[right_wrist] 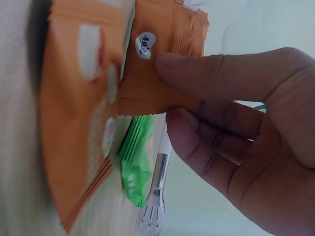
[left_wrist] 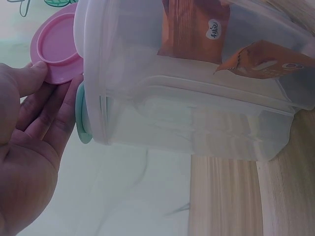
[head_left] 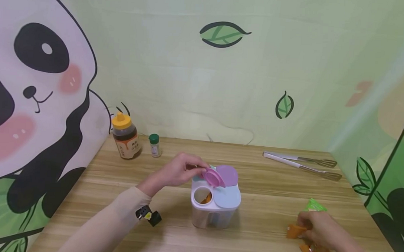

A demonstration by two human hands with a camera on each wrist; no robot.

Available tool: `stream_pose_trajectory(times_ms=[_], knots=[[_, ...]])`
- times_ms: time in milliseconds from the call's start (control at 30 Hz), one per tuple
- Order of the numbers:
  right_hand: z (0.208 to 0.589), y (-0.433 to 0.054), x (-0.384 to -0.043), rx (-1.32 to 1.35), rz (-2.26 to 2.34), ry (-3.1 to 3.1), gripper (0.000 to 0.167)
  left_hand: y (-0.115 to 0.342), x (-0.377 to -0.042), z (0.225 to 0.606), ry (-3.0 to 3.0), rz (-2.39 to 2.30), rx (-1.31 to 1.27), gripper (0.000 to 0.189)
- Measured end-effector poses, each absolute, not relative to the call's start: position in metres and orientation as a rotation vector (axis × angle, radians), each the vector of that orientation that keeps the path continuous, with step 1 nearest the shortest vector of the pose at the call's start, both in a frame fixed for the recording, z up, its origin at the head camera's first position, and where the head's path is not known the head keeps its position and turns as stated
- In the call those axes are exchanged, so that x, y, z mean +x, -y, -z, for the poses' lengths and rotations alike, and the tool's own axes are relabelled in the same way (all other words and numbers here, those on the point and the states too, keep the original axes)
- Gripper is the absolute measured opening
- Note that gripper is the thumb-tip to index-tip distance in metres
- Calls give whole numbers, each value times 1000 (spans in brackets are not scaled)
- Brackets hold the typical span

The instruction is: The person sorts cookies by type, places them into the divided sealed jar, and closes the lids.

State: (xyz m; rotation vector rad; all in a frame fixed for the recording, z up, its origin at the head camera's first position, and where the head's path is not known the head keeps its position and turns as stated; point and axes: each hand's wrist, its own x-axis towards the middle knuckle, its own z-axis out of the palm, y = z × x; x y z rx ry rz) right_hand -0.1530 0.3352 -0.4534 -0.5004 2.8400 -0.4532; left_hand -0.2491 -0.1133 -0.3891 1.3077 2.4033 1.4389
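Note:
In the head view my left hand (head_left: 178,170) pinches the raised pink lid (head_left: 213,178) of a clear plastic storage box (head_left: 199,218). Beneath that lid a round opening shows orange inside. The left wrist view shows orange packets (left_wrist: 194,34) through the box's wall, thumb and fingers on the lid's rim. Out to the right, my right hand (head_left: 322,227) pinches an orange snack packet (head_left: 295,231) between thumb and fingers. Another orange packet (right_wrist: 74,123) lies close beside it in the right wrist view, along with a green packet (right_wrist: 138,169).
Purple (head_left: 227,175) and blue (head_left: 227,197) lids lie flat on the box top. A yellow-capped bottle (head_left: 128,142) and a green-capped shaker (head_left: 155,148) stand at the back left. Two whisk-like tools (head_left: 301,165) lie at the back right, near the printed backdrop.

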Motion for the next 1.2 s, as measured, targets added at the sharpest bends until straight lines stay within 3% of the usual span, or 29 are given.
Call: stream_pose_trajectory(times_ms=[200,533,1200], knots=[[448,-329,-156,-601,620,-2816,17,113,-250,389,-2404,-1427,1299,17],[430,-307,-155,-670,722,-2922,15,113,-249,387,-2383,-1442,1303,17],[401,-271,-157,-1214,1041,-3037,37,114,-250,389,-2389,-1448,1326,17]])
